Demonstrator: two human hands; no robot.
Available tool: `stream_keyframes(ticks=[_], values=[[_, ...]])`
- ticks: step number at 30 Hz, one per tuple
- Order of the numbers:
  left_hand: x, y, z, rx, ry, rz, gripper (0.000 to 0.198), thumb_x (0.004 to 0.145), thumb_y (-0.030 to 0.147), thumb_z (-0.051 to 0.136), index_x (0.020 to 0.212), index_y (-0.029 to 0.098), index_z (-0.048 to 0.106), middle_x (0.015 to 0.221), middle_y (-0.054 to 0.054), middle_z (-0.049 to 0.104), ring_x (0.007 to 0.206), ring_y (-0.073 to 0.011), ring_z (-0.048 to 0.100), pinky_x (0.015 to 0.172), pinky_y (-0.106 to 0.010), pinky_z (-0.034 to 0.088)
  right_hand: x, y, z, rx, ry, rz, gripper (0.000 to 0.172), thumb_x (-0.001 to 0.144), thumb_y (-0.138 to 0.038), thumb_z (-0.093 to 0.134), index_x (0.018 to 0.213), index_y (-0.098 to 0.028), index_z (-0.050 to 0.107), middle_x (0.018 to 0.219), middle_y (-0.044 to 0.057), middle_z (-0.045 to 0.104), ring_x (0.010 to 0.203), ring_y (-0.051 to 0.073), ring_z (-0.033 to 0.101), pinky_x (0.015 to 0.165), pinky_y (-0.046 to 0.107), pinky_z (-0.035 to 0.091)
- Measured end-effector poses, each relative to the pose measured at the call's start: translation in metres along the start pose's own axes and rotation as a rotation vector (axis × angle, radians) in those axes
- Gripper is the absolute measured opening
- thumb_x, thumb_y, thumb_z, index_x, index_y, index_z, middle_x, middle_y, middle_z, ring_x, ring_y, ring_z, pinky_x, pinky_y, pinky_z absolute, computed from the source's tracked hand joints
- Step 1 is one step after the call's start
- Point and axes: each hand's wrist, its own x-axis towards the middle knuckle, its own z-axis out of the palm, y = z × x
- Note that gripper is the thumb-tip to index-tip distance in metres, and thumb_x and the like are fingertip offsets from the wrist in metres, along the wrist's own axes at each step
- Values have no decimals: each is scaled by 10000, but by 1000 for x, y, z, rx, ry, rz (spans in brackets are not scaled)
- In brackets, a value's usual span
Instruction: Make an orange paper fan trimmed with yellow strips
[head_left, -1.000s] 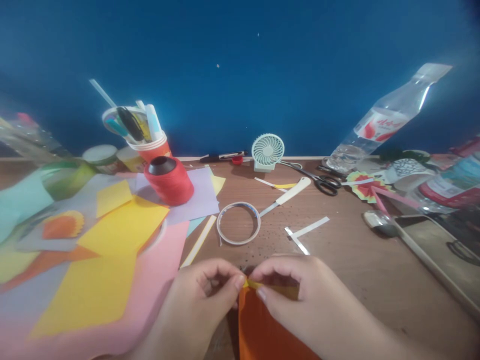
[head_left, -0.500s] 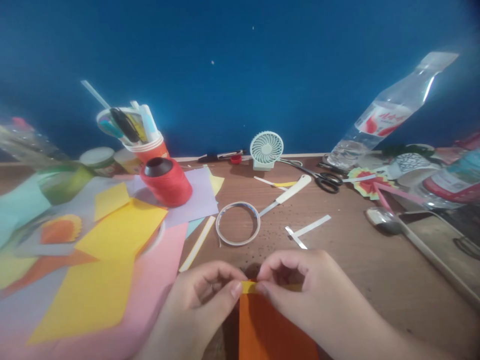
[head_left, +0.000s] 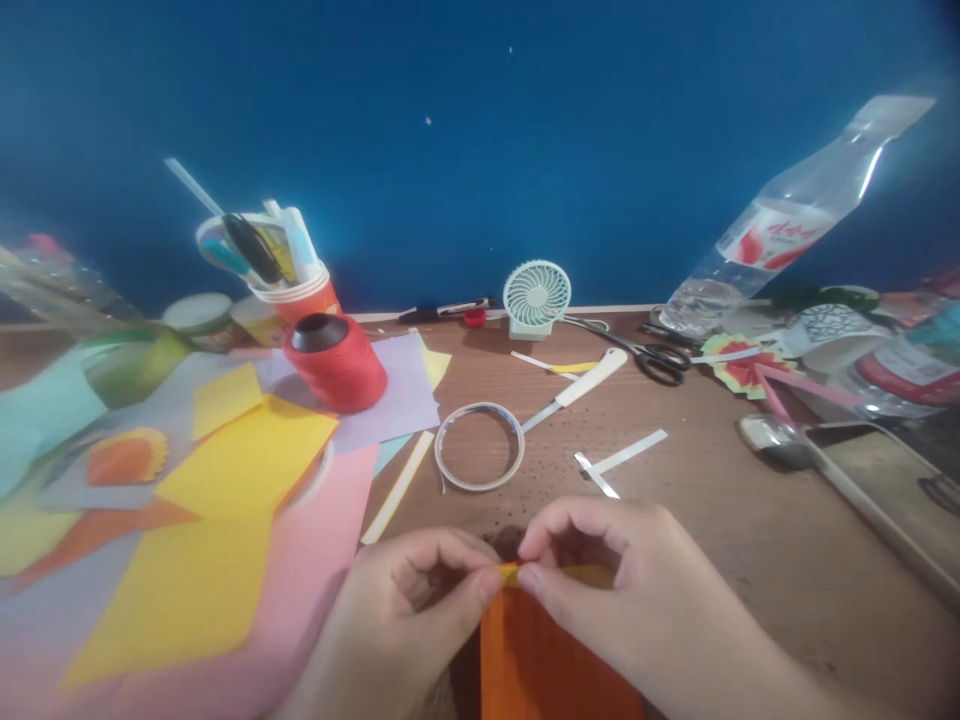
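An orange sheet of paper with a narrow yellow strip along its far edge lies at the bottom middle of the view. My left hand pinches the strip's left end between thumb and forefinger. Close beside it, my right hand grips the same edge, thumb on the near side and forefinger behind. The two thumbs are a short gap apart. Fingers hide part of the strip, and the sheet's lower end runs out of view.
Beyond my hands lie a roll of tape, a white-handled knife and white strips. Coloured papers, a red thread spool and a pen cup stand left. A small fan, scissors and a bottle are further back.
My left thumb has slid right along the yellow strip, closer to my right thumb, so less of the strip shows between them. The whole view has shifted slightly.
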Motion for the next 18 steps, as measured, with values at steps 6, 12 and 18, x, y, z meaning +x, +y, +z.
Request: stream_keyframes(ticks=[6,12,18], values=[[-1,1,1,-45,14,-17,109,665,210,622,560,185,636,642,-10,663,652,-147,595,621,-221,459,1,-5,-3,58,-52,44,117,629,-86,529,586,-181,583,554,-38,574,536,90,521,489,165,392],[-2,2,-2,-127,4,-113,136,651,222,642,536,168,593,680,-16,658,672,-151,593,632,-233,448,4,-7,-6,124,-103,112,120,606,-67,533,579,-170,588,536,-38,560,512,79,499,471,159,381],[-1,-5,-6,-238,-59,-54,136,634,173,670,527,167,586,673,-4,640,684,-145,604,658,-240,472,3,-8,-6,137,-98,122,115,586,-71,554,569,-175,601,525,-40,551,508,79,490,459,163,363]])
